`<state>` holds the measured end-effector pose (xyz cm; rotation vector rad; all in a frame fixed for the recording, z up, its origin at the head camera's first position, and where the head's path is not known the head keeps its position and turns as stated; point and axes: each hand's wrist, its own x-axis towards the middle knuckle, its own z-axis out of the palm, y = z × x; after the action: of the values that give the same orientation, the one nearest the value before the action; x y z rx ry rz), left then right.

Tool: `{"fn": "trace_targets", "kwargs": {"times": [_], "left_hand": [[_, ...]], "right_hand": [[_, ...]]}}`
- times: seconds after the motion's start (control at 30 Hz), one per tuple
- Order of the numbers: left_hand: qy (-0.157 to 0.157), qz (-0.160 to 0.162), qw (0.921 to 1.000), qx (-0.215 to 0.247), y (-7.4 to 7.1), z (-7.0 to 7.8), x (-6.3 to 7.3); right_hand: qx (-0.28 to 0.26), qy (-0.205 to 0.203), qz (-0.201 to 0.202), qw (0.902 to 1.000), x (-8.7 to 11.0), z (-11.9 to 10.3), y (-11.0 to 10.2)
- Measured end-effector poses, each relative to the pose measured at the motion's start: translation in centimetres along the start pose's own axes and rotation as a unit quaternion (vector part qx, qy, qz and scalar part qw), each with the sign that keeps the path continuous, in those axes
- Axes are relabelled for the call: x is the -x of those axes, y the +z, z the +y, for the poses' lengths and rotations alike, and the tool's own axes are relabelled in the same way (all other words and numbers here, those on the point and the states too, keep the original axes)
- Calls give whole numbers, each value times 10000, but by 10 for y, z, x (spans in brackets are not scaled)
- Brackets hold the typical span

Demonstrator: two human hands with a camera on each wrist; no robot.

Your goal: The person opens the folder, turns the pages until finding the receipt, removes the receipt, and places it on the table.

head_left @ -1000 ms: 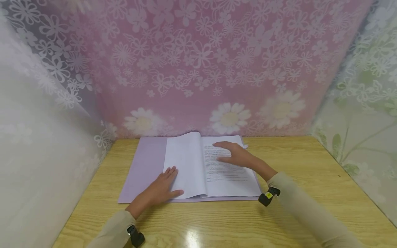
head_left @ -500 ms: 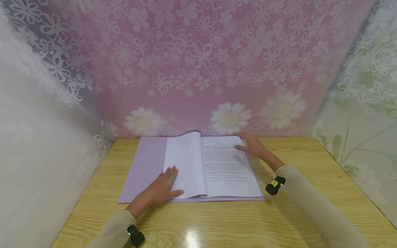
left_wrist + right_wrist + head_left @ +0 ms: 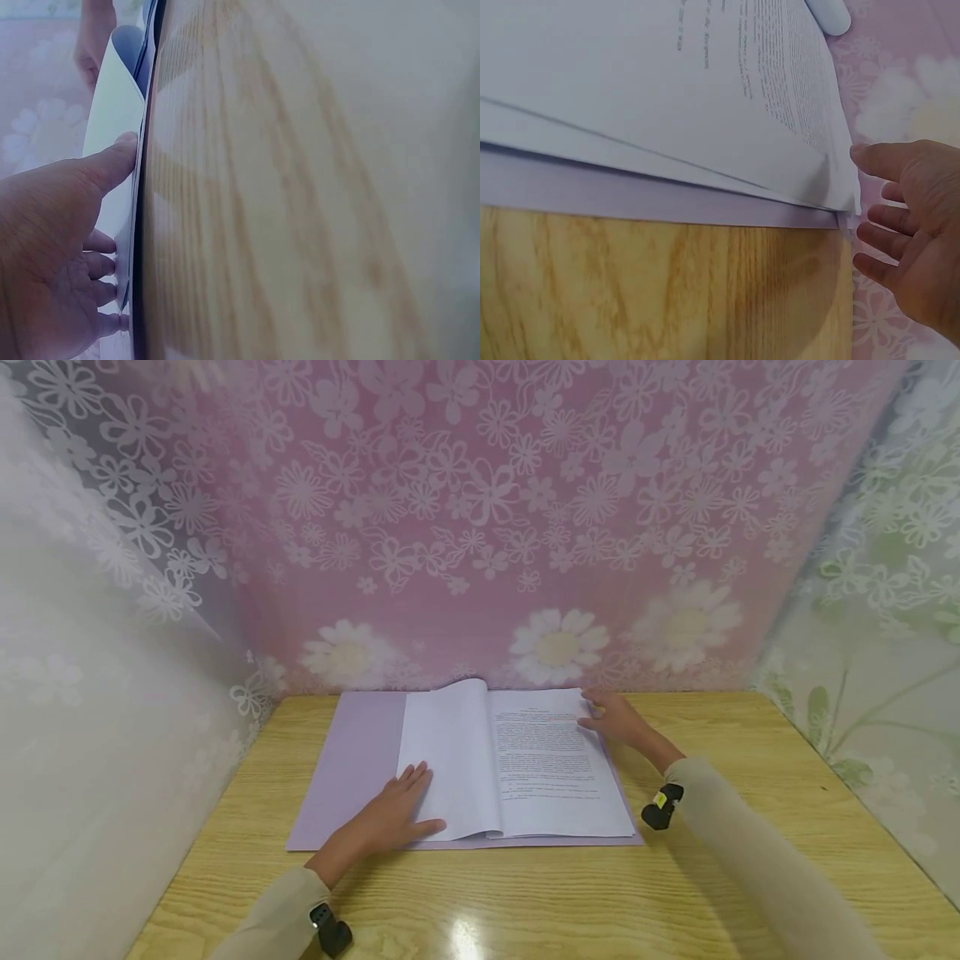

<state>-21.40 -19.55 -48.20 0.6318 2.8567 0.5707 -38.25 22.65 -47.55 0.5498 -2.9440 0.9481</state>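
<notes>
Facing a flowered backdrop (image 3: 480,610), right fingers (image 3: 887,219) stand parted, left fingers (image 3: 411,780) lie straight on paper (image 3: 453,743), both holding nothing.

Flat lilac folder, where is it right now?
In the head view, the lilac folder lies beneath white paper sheets on the yellow wood-grain table, its bare part showing left of them.

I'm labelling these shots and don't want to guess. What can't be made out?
Print: too small to read, head view.
Folder under the pages: hidden by them, head view.
Left sleeve: cut off by the bottom edge, head view.
Right hand: partly cut off by the right edge, right wrist view.
</notes>
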Motion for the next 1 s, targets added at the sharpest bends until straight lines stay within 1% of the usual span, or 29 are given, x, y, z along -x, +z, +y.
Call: {"fn": "trace_targets", "kwargs": {"times": [0.1,0.23,0.33,0.6,0.7,0.8,0.93,1.0], "left_hand": [[-15,10,10000,-24,1,-1,0],[-18,18,10000,11,1,-1,-1],[-24,16,10000,17,1,-1,0],[-56,7,10000,5,1,0,0],[-53,33,10000,-22,1,0,0],[-51,43,10000,-41,2,0,0],[-37,51,10000,-41,2,-1,0],[-38,53,10000,-35,2,-1,0]], "right_hand": [[56,147,-99,9998,-1,1,1],[-9,324,-213,9992,0,-2,2],[50,282,-245,9993,0,-2,3],[154,342,-354,9987,0,-2,4],[158,301,-277,9990,1,-4,3],[37,344,-131,9993,1,-4,2],[-306,323,84,9990,3,-3,2],[-484,243,178,9984,4,-3,1]]}}
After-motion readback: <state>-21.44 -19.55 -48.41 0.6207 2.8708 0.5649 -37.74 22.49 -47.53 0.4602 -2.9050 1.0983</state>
